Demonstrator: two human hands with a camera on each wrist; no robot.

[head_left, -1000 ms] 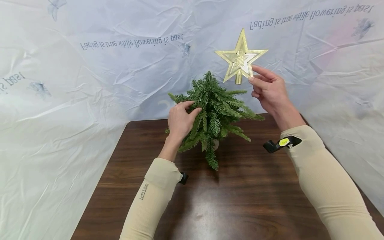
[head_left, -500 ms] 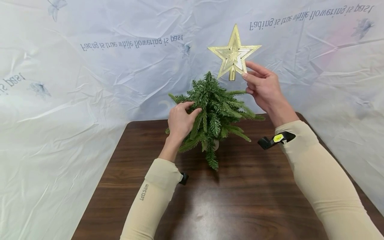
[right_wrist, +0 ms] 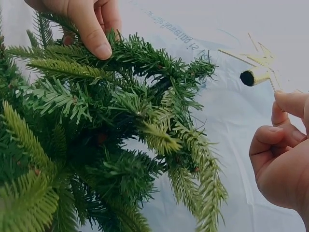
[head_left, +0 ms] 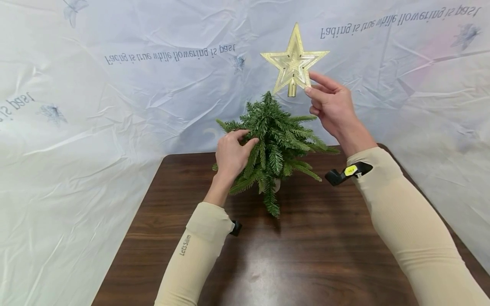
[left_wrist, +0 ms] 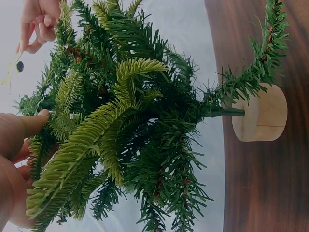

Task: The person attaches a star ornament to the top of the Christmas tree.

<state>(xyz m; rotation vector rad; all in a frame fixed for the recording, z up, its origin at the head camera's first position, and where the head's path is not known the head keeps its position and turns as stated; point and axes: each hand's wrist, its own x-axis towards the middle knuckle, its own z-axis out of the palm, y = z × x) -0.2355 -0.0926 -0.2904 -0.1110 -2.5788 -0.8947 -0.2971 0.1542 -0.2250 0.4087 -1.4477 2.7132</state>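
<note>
A small artificial Christmas tree stands upright on the table, its round wooden base plain in the left wrist view. My left hand grips the tree's upper branches from the left side, thumb and fingers curled among the needles. With thumb and fingers, my right hand pinches a gold star tree topper by its lower right point. The star hangs upright above and slightly right of the treetop, apart from it. Its tubular socket faces down, and the dark open end shows in the right wrist view.
The dark wooden table extends toward me in front of the tree. White printed sheeting encloses the back and both sides. Long lower branches stick out over the tabletop.
My right hand has carried the star leftward and a little upward, nearer to being over the treetop. The left hand keeps its hold on the tree, and the tree stays in place.
</note>
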